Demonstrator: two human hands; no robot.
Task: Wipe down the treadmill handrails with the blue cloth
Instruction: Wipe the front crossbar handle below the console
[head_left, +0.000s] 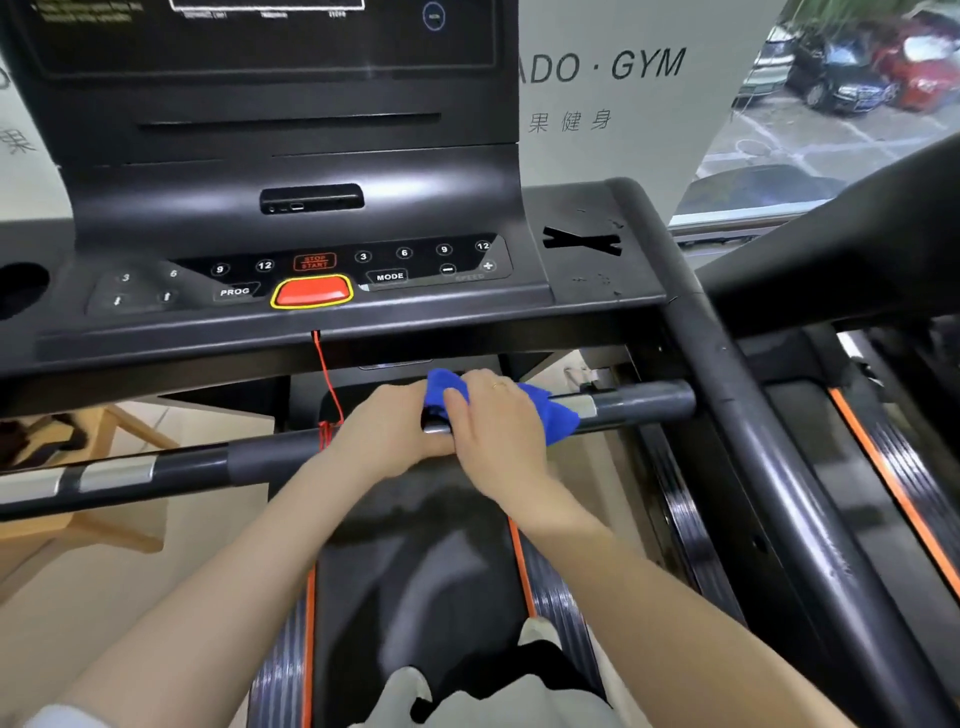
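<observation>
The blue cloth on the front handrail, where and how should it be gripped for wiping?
Grip the blue cloth from above, palm down, where it drapes over the round front handrail, fingers curling around the bar as the right hand does.

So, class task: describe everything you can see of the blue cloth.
The blue cloth is bright blue, soft and bunched, seemingly microfibre. It is draped over the front crossbar below the console. The right hand presses down on it; the left hand grips the bar beside it, touching its left edge. One corner sticks out rightwards past the fingers, over a silver sensor plate.
</observation>
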